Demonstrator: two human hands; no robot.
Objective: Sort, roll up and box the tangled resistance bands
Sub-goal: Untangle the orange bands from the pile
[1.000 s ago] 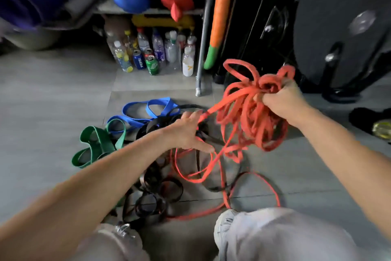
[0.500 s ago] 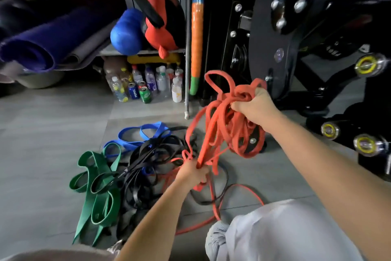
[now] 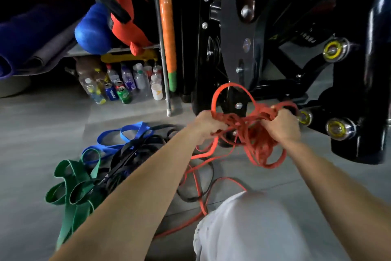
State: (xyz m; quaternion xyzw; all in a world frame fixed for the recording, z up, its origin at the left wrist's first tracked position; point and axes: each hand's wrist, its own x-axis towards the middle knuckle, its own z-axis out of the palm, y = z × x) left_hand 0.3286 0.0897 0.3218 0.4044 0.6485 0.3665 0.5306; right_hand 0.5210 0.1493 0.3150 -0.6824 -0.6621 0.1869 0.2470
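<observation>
A gym corner: a black steel weight machine (image 3: 243,38) fills the back. Left of it stand an orange-and-blue padded bar (image 3: 167,28), a red-and-black boxing glove (image 3: 127,17) and rolled purple mats (image 3: 31,34). Left of its base lie flat green, blue and black rubber bands (image 3: 118,155).

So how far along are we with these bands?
Early. Nothing looks rolled, and no box is in view. Left hand and right hand both grip the red bands, lifted in a clump, with strands trailing on the floor. The green bands, blue bands and black bands lie heaped together, unsorted.
</observation>
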